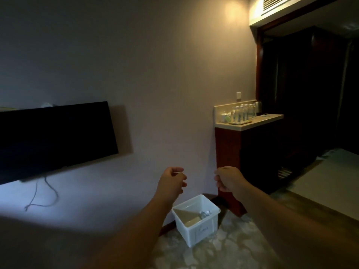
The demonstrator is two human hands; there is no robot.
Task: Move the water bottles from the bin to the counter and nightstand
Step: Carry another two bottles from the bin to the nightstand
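A white plastic bin (202, 230) stands on the floor by the wall, and a clear water bottle (205, 213) lies inside it. Several water bottles (243, 113) stand upright on a tray on the light counter (258, 121) at the right. My left hand (172, 182) and my right hand (228, 180) are held out in the air above the bin, side by side, fingers loosely curled, with nothing in either. No nightstand is in view.
A dark wall-mounted television (54, 140) with hanging cables fills the left. The counter sits on a red-brown wooden cabinet (229, 162). A dark doorway (310, 94) opens at the right, beside pale flooring (330, 181).
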